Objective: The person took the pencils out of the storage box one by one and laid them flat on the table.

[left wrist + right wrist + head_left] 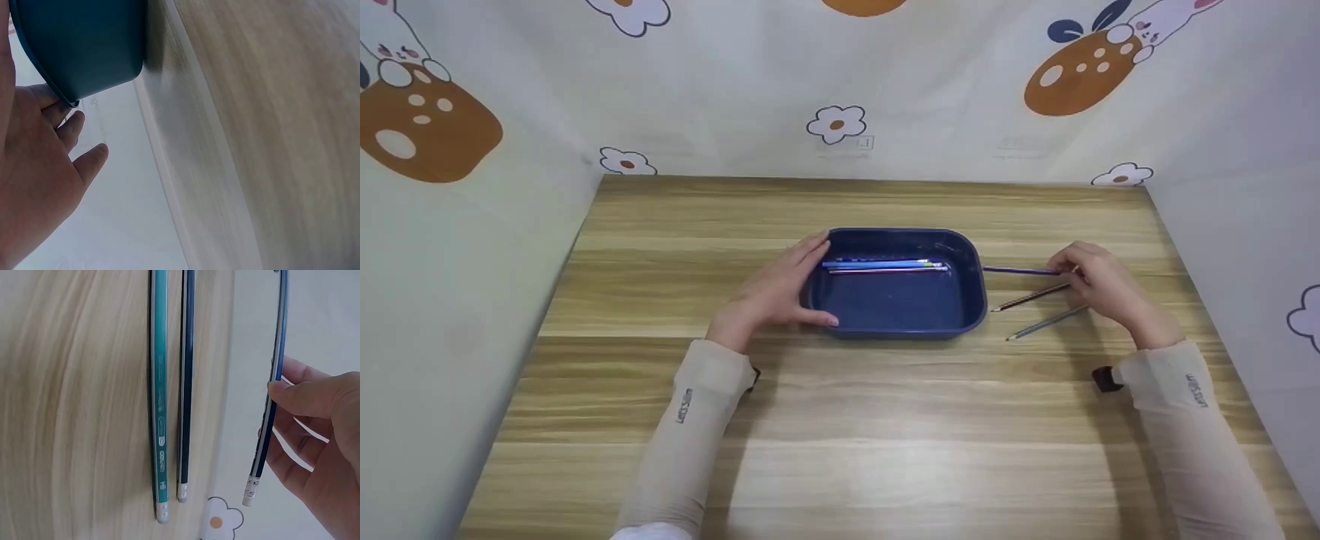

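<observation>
Between the thumb and fingertips of the right hand (1099,283), a blue pencil (1020,271) is pinched; in the right wrist view its white eraser end is left free below the grip. In the head view, with twelve o'clock at the far wall, the pencil is pointed toward nine o'clock, its tip just beside the tray's wall; whether the two touch cannot be told. By the left hand (769,296), the blue tray (979,300) is touched at its nine o'clock end: the fingers are laid, extended, at the ten o'clock corner, and the thumb is stretched to the rim near seven.

At about eight o'clock from the right hand a dark pencil (1027,298) is seen on the wood-grain table (840,420), and nearer seven o'clock a green pencil (1046,324), marked HB in the right wrist view. Both are slanted, sharpened tips toward eight, their other ends hidden by the hand in the head view. Inside the tray, toward eleven o'clock, several pencils (877,265) are lined up side by side, erasers toward three. Both forearms are covered by pale sleeves (1174,420). At twelve o'clock the table is backed by a pale curtain (720,112) printed with flowers and rabbits.
</observation>
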Demonstrator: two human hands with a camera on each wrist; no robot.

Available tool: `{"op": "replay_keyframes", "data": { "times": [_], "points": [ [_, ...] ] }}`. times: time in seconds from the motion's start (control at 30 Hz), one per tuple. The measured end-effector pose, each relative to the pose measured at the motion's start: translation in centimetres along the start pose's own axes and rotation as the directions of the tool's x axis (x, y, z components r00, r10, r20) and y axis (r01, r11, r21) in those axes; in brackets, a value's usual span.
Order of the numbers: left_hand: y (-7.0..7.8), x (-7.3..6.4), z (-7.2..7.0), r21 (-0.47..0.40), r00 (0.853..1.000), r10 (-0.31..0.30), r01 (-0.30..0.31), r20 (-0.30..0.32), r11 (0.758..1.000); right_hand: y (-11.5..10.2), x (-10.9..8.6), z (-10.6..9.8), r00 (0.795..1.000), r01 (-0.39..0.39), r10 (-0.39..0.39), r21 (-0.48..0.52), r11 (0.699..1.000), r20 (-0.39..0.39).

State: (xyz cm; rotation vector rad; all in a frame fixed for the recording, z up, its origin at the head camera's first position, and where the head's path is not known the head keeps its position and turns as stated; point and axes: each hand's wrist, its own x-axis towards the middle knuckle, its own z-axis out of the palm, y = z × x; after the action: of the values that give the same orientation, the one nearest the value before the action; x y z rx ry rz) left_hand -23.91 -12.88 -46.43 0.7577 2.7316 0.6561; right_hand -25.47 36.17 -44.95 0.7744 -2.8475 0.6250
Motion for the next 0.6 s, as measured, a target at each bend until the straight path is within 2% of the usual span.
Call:
{"op": "replay_keyframes", "data": {
  "times": [0.27, 0.6],
  "points": [
    [-0.1, 0.0, 0.1, 0.013, 1.000, -0.002, 0.002, 0.000, 1.000, 1.1, 0.8, -0.1, 0.998, 0.003, 0.004, -0.106, 0.994, 0.061],
    [-0.3, 0.1, 0.2, 0.025, 1.000, 0.003, -0.003, -0.010, 1.000, 2.3, 1.7, 0.8, 0.989, 0.030, -0.002, -0.180, 0.983, 0.151]
  ]
}}
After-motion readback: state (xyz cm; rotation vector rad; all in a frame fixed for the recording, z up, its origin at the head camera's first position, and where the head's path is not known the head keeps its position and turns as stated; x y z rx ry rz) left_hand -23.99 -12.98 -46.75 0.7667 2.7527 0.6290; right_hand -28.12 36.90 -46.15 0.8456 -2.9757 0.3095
